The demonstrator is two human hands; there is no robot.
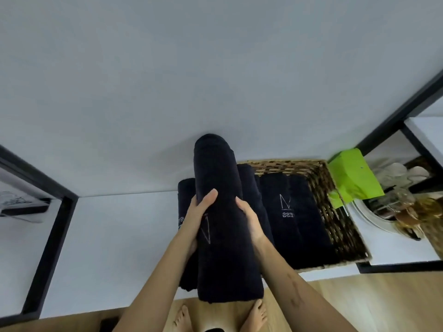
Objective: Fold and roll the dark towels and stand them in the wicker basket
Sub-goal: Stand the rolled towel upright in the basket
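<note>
The left hand and the right hand hold a rolled dark towel between them, above the front of the wicker basket. The left thumb lies across the front of the roll; the remaining left fingers pass behind it and are hidden. The right fingers curl around the opposite side, and their tips are likewise out of sight. The roll stands roughly upright, its rounded upper end against the white wall. A pale embroidered mark on its front is partly covered by the left hand.

The basket rests on a white worktop. Its left portion is concealed by the held roll and both forearms. More rolled dark towels stand in it side by side; one carries a logo with the letters "ESS", the rest unreadable. Another dark roll shows at the left edge, mostly hidden.

A bright green object, type unclear, sits just beside the basket at the right. Beyond it, items on a black-framed shelf are blurred. Bare feet show on the wooden floor.
</note>
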